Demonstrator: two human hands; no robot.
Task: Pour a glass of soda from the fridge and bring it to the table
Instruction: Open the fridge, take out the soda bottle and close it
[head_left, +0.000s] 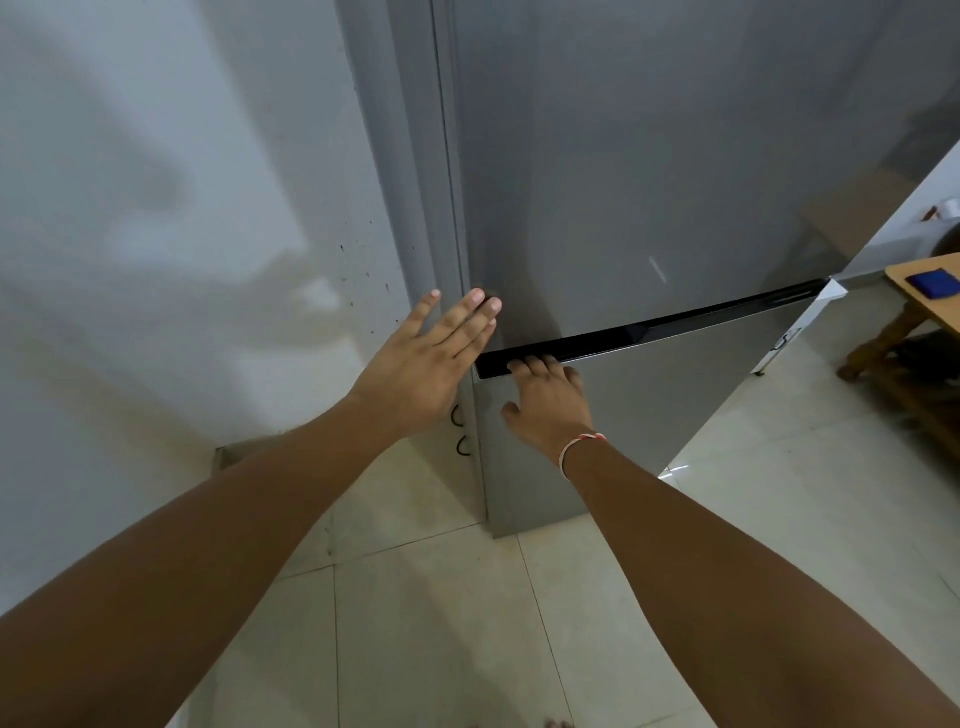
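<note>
Nearest to me are my two forearms reaching out over the pale tiled floor (415, 623). My right hand (550, 400) has its fingers hooked into the dark recessed gap (649, 332) between the two doors of the fridge (649, 182), thumb lying against the lower door (649, 415); a red-and-white thread band (576, 447) circles that wrist. My left hand (431, 358) is spread flat, fingers straight, fingertips at the fridge's left edge beside the wall (182, 208). The fridge stands upright, its long axis vertical, both grey doors closed and facing me, so I cannot see its contents. Farther off to the right stands a wooden table (919, 291) carrying a blue object (932, 283).
</note>
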